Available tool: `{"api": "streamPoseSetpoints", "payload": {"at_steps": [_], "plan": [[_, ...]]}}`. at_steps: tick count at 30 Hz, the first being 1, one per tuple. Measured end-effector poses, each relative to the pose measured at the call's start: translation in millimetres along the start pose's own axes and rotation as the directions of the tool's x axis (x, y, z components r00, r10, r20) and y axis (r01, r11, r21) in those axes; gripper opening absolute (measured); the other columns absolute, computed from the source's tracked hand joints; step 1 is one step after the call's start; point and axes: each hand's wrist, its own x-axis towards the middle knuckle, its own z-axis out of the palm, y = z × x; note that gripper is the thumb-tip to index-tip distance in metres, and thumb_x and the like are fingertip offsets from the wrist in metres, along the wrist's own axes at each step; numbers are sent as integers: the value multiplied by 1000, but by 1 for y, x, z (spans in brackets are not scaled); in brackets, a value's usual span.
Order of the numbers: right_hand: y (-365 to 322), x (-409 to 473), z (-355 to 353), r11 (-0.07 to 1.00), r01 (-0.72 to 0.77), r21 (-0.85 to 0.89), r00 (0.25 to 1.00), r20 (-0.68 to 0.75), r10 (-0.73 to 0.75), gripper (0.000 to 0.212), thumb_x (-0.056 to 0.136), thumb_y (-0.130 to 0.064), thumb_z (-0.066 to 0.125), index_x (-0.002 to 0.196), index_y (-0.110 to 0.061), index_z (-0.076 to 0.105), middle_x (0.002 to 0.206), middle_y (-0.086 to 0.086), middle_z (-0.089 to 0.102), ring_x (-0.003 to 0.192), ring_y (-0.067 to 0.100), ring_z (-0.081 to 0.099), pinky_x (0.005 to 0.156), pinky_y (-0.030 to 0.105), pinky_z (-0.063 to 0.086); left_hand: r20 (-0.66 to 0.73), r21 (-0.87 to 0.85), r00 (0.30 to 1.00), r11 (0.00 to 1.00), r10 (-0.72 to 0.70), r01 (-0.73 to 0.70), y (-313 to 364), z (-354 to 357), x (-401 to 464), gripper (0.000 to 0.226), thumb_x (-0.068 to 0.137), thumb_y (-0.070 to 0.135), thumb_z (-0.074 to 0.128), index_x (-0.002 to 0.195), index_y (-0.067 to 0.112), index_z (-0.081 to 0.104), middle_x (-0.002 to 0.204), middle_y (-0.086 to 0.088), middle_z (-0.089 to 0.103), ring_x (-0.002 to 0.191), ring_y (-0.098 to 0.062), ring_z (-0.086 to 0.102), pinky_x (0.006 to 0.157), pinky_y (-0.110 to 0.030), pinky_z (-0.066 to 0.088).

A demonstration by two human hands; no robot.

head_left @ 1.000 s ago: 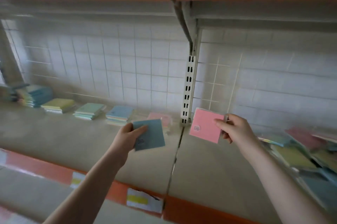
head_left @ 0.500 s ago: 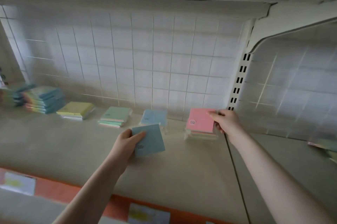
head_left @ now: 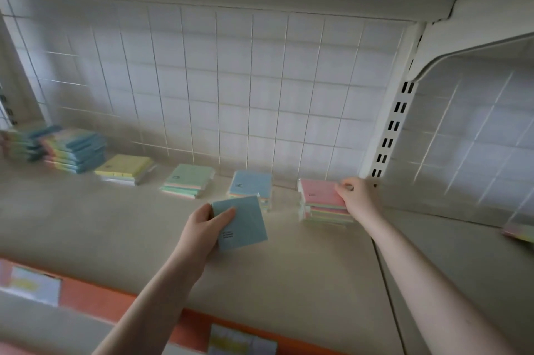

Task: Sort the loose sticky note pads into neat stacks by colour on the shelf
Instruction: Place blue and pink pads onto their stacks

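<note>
White gridded back panel at 12 o'clock; slotted upright at 2; orange price strip at 7.

We see the left hand gripping a blue pad above the shelf, just in front of the blue stack. The right hand rests on the right edge of the pink stack, fingers curled at its top pad. Further left along the tiled wall sit a green stack, a yellow stack and mixed stacks.
</note>
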Motion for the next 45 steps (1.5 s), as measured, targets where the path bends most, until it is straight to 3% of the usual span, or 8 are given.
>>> {"api": "streamPoseSetpoints", "payload": {"at_steps": [6, 14, 19, 23, 27, 35, 39, 45], "plan": [[-1, -1, -20, 998, 67, -23, 997, -46, -68, 25, 93, -30, 53, 108, -13, 64, 113, 9, 66, 104, 29, 59, 80, 32, 42, -70, 18, 997, 999, 34, -33, 18, 3, 14, 3, 89, 6, 60, 91, 5, 59, 91, -16, 64, 78, -26, 59, 68, -34, 46], [0, -10, -31, 981, 195, 5, 979, -66, -194, 24, 93, -25, 55, 112, -13, 64, 104, 7, 67, 94, 26, 61, 72, 28, 40, -118, 244, 982, 963, 150, -117, 64, 35, 66, 10, 84, 10, 65, 78, 10, 58, 76, -7, 60, 63, -18, 55, 55, -26, 42], [10, -13, -29, 978, 185, 93, 982, -54, -181, 23, 91, -22, 59, 109, -10, 66, 100, 9, 67, 90, 24, 60, 76, 31, 43, -174, 510, 967, 857, 184, -71, 51, 38, 94, 15, 79, 15, 69, 82, 3, 60, 77, -9, 57, 69, -23, 52, 58, -27, 39], [15, -17, -33, 974, 198, 113, 980, -56, -192, 17, 91, -20, 59, 104, -11, 67, 84, 3, 61, 81, 20, 56, 71, 30, 40, -192, 630, 965, 777, 178, -18, 40, 34, 103, 41, 69, 38, 68, 89, 2, 64, 83, -10, 63, 78, -27, 57, 64, -30, 39], [24, -23, -31, 967, 193, 164, 981, -13, -194, 8, 91, -15, 59, 96, -12, 65, 83, 7, 62, 81, 24, 56, 67, 26, 34, -230, 725, 955, 688, 187, 40, 33, 37, 110, 37, 77, 39, 66, 96, 7, 64, 102, -16, 65, 99, -34, 57, 82, -35, 45], [38, -24, -41, 988, 117, 103, 992, 45, -122, 21, 92, -23, 58, 107, -11, 66, 85, 1, 61, 83, 23, 58, 79, 35, 44, -250, 669, 959, 740, 136, 70, 19, 51, 107, 45, 85, 34, 58, 121, 7, 55, 123, -15, 56, 114, -33, 50, 93, -37, 40], [42, -27, -42, 992, 120, 28, 992, 37, -121, 19, 93, -24, 57, 107, -15, 65, 78, -13, 53, 80, 17, 54, 70, 28, 39, -239, 675, 957, 737, 163, 42, 17, 57, 104, 43, 87, 31, 57, 122, 7, 51, 125, -15, 53, 116, -33, 49, 93, -37, 39], [48, -31, -44, 995, 71, -71, 997, 10, -71, 24, 93, -29, 55, 113, -19, 63, 109, 0, 66, 94, 19, 59, 73, 27, 41, -214, 710, 953, 704, 214, 1, 20, 58, 100, 47, 90, 35, 52, 129, 9, 48, 131, -16, 49, 121, -34, 44, 99, -40, 36]]}}
